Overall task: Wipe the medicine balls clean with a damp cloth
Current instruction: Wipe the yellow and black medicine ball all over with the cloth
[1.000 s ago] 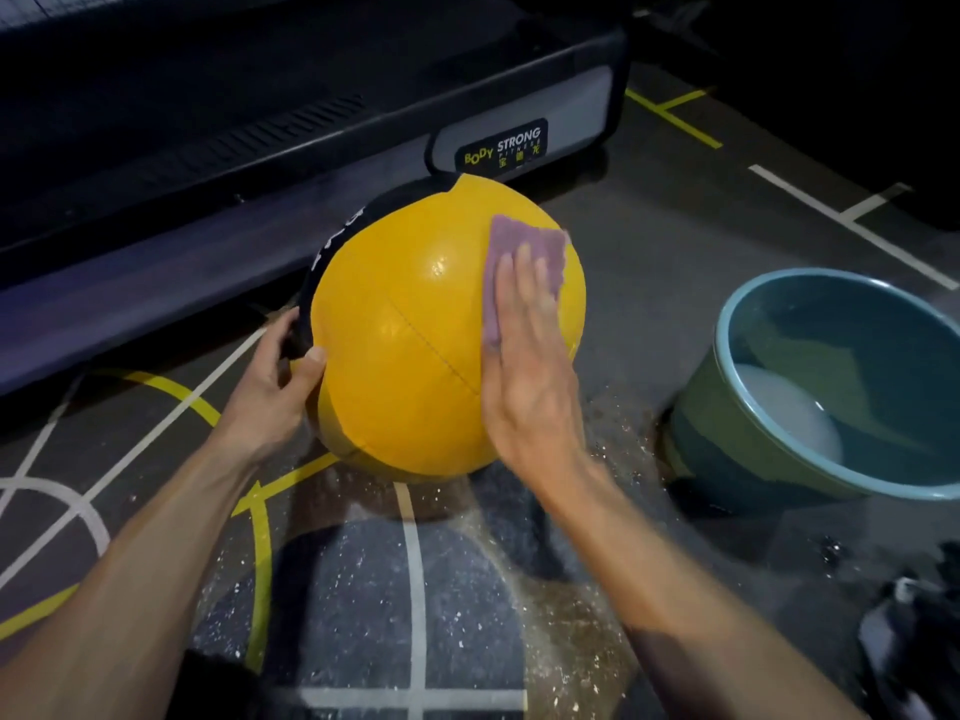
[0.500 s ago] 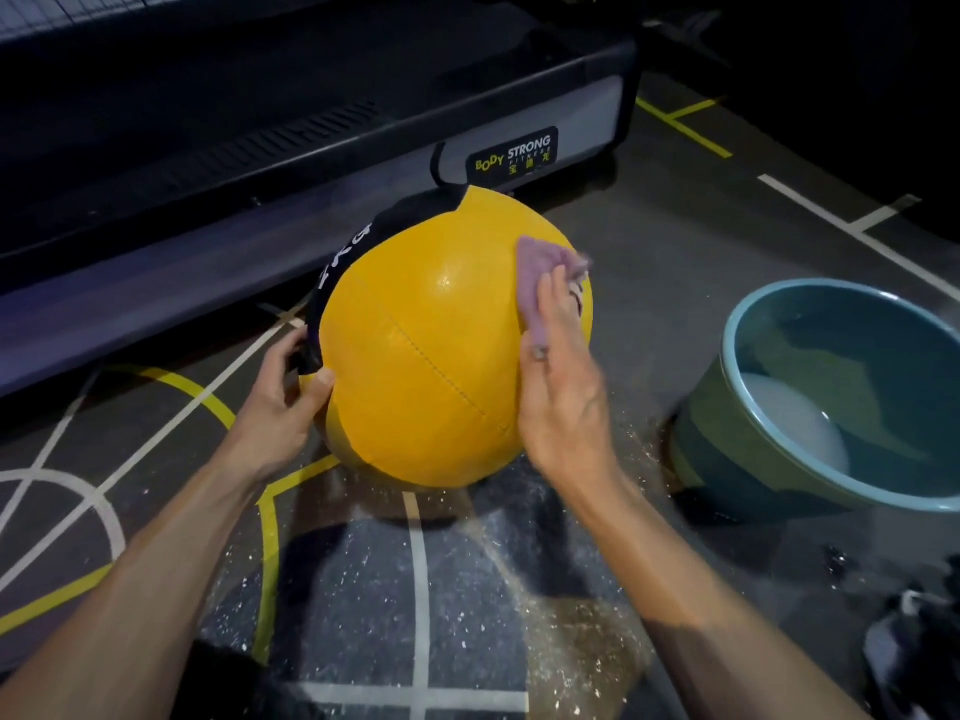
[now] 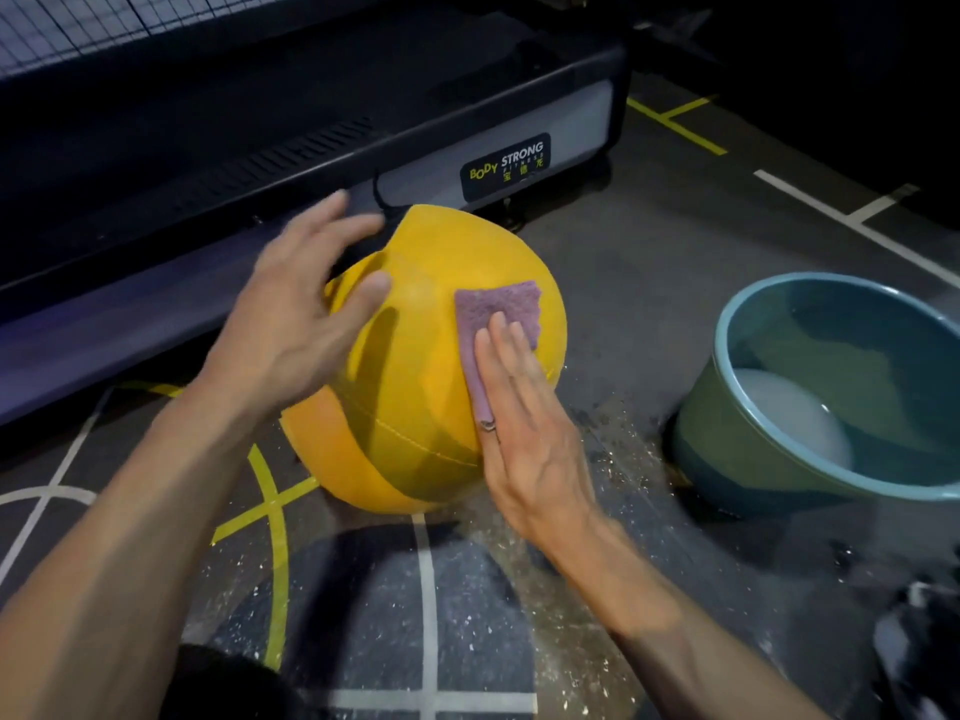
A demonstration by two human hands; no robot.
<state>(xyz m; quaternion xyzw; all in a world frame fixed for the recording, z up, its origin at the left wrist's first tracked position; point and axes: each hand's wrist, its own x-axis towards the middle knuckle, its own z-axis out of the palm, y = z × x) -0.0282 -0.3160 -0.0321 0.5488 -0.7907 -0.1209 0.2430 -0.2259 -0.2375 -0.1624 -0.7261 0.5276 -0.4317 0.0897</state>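
purple cloth (image 3: 496, 324) lower on ball (image 3: 415, 387); left hand (image 3: 306, 314) moved up top.

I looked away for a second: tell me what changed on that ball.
The left hand let go of the medicine ball's left side and rose over its top, fingers spread. The right hand keeps pressing the purple cloth flat, now nearer the top. The basin stayed put.
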